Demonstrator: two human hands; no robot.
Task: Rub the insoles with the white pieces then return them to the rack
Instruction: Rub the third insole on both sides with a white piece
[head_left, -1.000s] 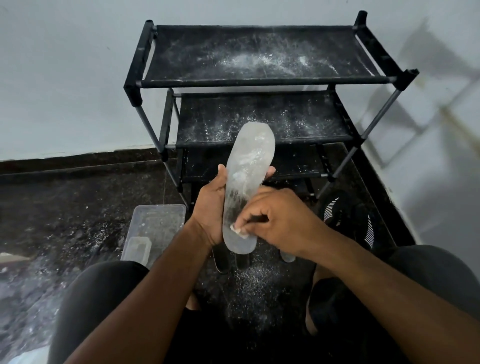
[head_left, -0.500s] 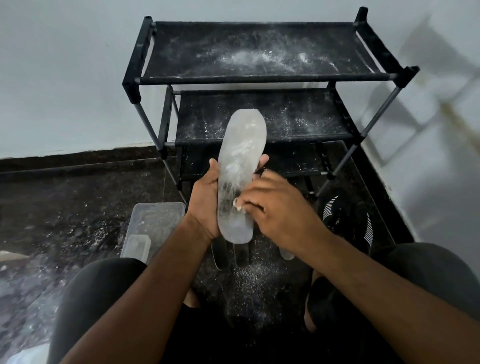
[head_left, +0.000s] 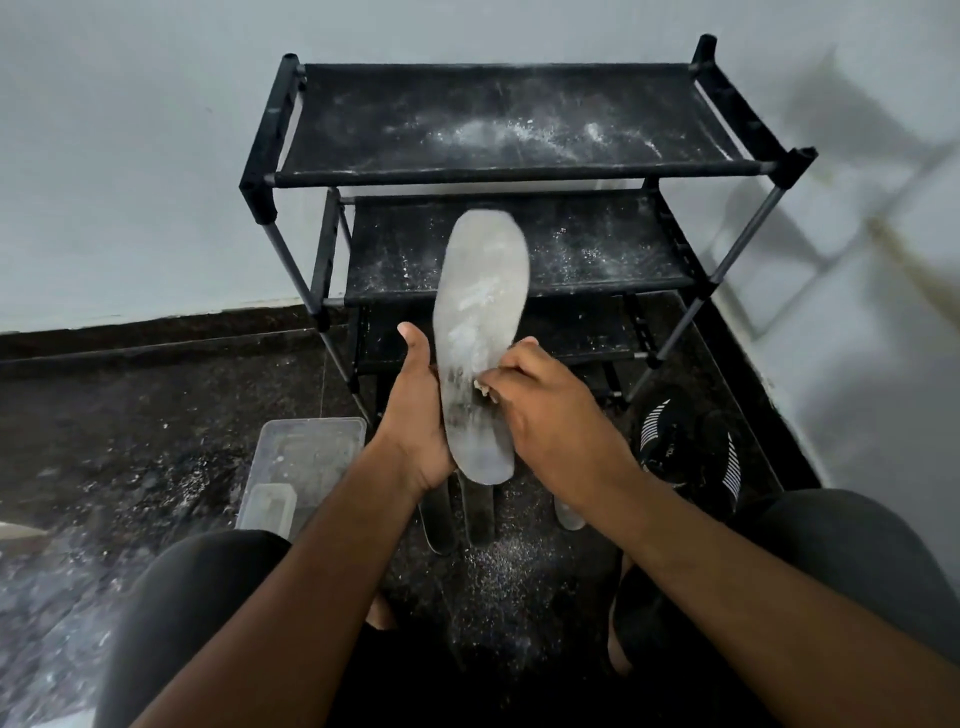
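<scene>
My left hand (head_left: 415, 415) grips the insole (head_left: 480, 332) from behind, its long axis running up and away, toe toward the rack (head_left: 519, 174), heel near me. My right hand (head_left: 550, 410) pinches a white piece (head_left: 482, 388) against its middle. The clear tub (head_left: 311, 447) on the floor (head_left: 130, 441) holds a smaller clear tray (head_left: 267, 506).

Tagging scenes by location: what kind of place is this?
Probably a corner of a home, on the floor by a wall. Signs: a black shoe rack dusted with white powder, a dark speckled floor meeting a plain painted wall, and a black shoe beside the rack.
</scene>
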